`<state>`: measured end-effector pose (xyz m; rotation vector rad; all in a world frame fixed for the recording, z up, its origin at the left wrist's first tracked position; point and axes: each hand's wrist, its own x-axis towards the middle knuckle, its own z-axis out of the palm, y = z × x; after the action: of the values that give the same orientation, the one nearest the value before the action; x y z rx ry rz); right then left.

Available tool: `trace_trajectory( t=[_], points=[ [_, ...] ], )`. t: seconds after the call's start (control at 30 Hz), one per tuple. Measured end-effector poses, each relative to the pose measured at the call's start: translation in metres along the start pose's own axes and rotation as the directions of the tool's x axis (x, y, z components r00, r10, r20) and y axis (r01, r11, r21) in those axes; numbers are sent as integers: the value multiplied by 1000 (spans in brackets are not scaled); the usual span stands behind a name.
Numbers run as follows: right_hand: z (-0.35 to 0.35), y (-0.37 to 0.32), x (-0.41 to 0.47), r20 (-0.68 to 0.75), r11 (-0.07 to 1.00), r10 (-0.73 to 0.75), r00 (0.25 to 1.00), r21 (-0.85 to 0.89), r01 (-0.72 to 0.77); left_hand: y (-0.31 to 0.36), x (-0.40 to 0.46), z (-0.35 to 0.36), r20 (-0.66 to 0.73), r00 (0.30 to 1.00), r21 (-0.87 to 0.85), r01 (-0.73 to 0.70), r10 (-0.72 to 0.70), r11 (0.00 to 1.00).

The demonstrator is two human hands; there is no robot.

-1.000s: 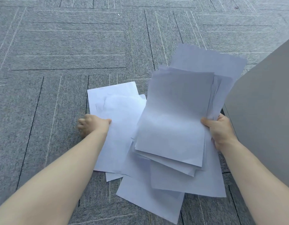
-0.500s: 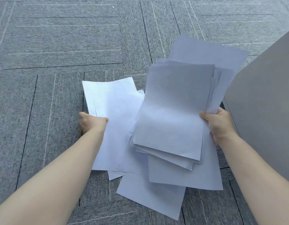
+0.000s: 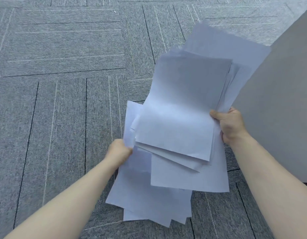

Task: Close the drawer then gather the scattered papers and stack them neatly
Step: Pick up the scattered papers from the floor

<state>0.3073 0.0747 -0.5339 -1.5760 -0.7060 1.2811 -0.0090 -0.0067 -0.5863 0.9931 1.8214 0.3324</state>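
Above grey carpet (image 3: 63, 118), papers (image 3: 180, 121) between left hand (image 3: 119, 151) and right hand (image 3: 229, 125).

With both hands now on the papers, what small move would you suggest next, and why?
Probably slide the left hand and its sheets under the bundle in the right hand, then square the edges. The papers are gathered but fanned, with corners sticking out at different angles over the carpet.

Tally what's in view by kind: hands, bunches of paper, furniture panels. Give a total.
Hands: 2, left hand and right hand
Bunch of white papers: 1, gripped by both hands; its overlapping sheets cannot be counted
Grey cabinet panel: 1
Total: 4
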Motion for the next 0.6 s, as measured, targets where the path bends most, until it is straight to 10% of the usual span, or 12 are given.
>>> trace_trajectory(
  t=[0.27, 0.6],
  points=[
    [0, -6, -6, 37, 992, -41, 998, -117, 45, -11, -28, 63, -212, 953, 565, -62, 218, 823],
    [-9, -9, -6, -7, 980, -98, 995, -175, 95, -12, -36, 84, -238, 958, 434, -44, 162, 900]
  ],
)
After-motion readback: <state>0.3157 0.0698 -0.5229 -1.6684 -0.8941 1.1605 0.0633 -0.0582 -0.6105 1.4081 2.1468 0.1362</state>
